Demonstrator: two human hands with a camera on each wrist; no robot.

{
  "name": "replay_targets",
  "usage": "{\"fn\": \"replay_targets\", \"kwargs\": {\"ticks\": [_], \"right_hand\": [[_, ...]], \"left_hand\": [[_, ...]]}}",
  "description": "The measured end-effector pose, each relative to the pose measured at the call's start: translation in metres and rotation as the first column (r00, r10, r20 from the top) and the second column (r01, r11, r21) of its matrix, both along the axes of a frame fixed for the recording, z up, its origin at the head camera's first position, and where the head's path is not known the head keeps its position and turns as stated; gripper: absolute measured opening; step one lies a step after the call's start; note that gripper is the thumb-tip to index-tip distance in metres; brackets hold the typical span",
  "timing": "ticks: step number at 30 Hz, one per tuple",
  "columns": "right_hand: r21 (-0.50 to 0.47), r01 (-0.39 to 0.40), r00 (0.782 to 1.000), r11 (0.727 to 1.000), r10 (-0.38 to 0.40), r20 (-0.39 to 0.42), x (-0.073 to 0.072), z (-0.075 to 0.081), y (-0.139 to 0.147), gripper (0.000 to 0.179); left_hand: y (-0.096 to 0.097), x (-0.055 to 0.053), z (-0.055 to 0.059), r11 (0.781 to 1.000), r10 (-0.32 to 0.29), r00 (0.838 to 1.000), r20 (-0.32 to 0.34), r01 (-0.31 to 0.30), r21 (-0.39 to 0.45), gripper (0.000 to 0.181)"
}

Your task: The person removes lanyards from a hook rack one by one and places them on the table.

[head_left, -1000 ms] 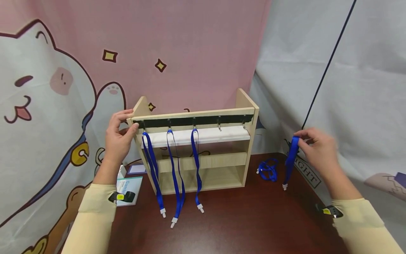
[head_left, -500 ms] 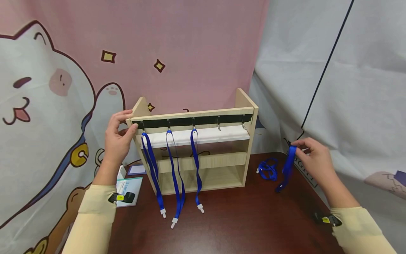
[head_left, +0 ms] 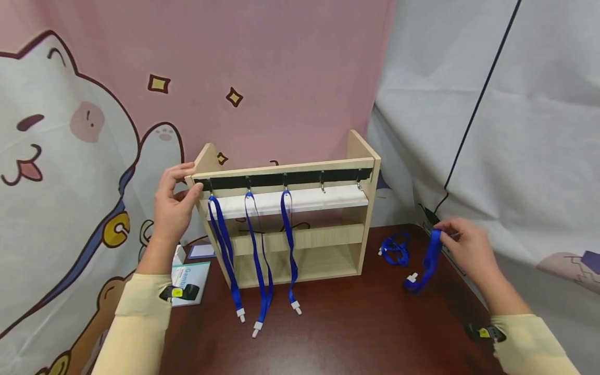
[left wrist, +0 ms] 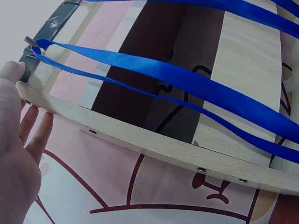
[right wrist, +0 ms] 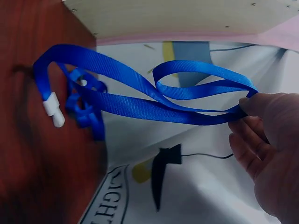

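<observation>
My left hand (head_left: pixel 173 211) grips the upper left corner of a wooden rack (head_left: pixel 304 237), its thumb in front and its fingers round the side panel. Blue lanyards with white clips hang from the rack's three left hooks: one at the left (head_left: pixel 237 297), a second lanyard (head_left: pixel 265 302) and a third lanyard (head_left: pixel 291 260). Two hooks at the right, one hook (head_left: pixel 323 188) and an end hook (head_left: pixel 360 185), bear nothing. Right of the rack, my right hand (head_left: pixel 471 255) pinches another blue lanyard (right wrist: pixel 126 109) between thumb and fingertips. Its lower end bends toward the table, with the white clip (right wrist: pixel 54 111) showing.
A coiled blue lanyard (head_left: pixel 398 256) lies on the dark red table (head_left: pixel 337 328) between rack and right hand. Left of the rack are a booklet (head_left: pixel 199 273) and a white-and-purple card (head_left: pixel 202 251). Printed cloth (head_left: pixel 300 78) stands behind, and grey cloth (head_left: pixel 539 156) at the right.
My right hand has come down with the lanyard, whose lower end now folds near the table instead of hanging straight. The left hand keeps its place on the rack.
</observation>
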State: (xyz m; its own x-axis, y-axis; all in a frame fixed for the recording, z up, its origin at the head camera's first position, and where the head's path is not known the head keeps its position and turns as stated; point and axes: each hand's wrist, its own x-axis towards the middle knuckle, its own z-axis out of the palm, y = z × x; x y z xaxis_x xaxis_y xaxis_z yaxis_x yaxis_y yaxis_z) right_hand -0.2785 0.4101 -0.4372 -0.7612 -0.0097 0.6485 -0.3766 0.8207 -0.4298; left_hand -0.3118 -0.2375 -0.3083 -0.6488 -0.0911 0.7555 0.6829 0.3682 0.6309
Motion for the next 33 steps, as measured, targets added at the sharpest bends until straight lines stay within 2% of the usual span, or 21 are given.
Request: {"fn": "replay_targets", "kwargs": {"ticks": [13, 26, 33], "right_hand": [[-0.036, -0.010, 0.997, 0.999, 0.013, 0.074, -0.016, -0.042, 0.016, 0.018], [-0.020, -0.021, 0.991, 1.000, 0.023, 0.131, -0.024, -0.064, 0.001, 0.017], [0.002, -0.038, 0.976, 0.999, 0.037, 0.213, -0.024, -0.075, -0.007, 0.017]], "left_hand": [[0.001, 0.001, 0.001, 1.000, 0.008, 1.000, 0.000, -0.008, -0.001, 0.030], [0.000, -0.001, -0.001, 1.000, 0.022, 1.000, 0.001, -0.022, -0.012, 0.031], [0.001, 0.001, 0.000, 1.000, 0.019, 1.000, 0.005, -0.019, -0.012, 0.031]]}}
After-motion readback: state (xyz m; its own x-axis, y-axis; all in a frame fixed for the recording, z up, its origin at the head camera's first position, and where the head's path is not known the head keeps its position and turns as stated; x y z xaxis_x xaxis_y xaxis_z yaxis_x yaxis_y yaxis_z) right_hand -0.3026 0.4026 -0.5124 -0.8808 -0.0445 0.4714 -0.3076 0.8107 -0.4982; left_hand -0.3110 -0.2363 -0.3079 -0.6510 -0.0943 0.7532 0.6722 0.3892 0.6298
